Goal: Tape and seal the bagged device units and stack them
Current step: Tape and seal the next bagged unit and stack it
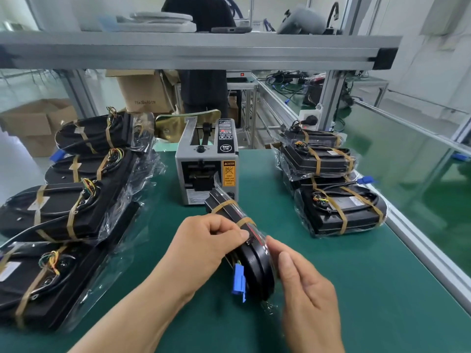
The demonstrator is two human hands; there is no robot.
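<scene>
So you've got one bagged device unit (pixel 254 261) stood up on its edge, mid-table (pixel 344 289), right in front of the tape dispenser (pixel 206 161). Your left hand (pixel 204 240) is curled over the top edge, thumb and forefinger pinching the plastic there. Your right hand (pixel 303 284) is flat-ish, fingers straight, pressing the bag against the unit's near side. The blue connector (pixel 238 282) hangs at the near end, inside the bag.

Looks to me like you're in the fold-and-hold step: gathering the loose plastic tight before a strip goes on. The far end already has two tan bands round it, while the near end is bare, with crinkled bag spilling out below.

Next you'll need a free hand for tape, so let one hand keep the fold pinned and reach the other to the dispenser. I can't tell if a strip is waiting at the outlet. Once it's sealed, it probably goes on the finished stack (pixel 336 207) at your right. The row of units (pixel 63 212) on your left likely comes after.
</scene>
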